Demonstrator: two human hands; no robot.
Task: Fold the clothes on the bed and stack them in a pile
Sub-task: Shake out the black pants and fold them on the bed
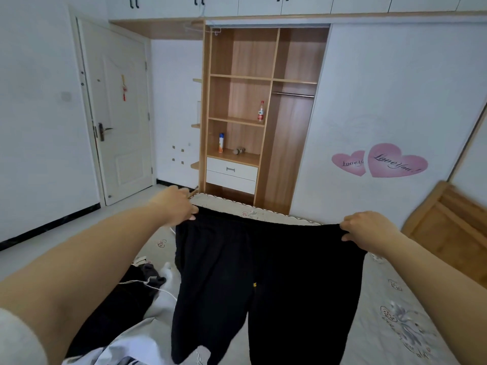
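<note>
**Asker:** What does the head view show, starting with the room?

**Describer:** Bedroom walls are pale, with a white door (118,114) at the left, an open wooden wardrobe (250,114) in the middle and two pink heart stickers (382,160) at the right. Below lies a bed under a pale floral sheet (395,299).

**Asker:** Where are the clothes?

**Describer:** A pair of black fleece trousers (263,272) hangs in the air over the bed, waistband up, both legs dangling toward the sheet. A dark garment with a white drawstring (126,293) lies crumpled on the bed at the left, with a white piece (166,285) beside it and a pale grey one (118,351) near the bottom edge.

**Asker:** And the hands?

**Describer:** The left hand (176,206) pinches one corner of the waistband; the right hand (369,229) pinches the other. They are well apart, so the waistband is stretched flat.

**Asker:** Which step is this?

**Describer:** It looks like spreading the trousers before the first fold. No folded pile is visible. Next, probably, the legs must be laid one over the other, either by bringing both hands together or by lowering the trousers onto the sheet.
</note>
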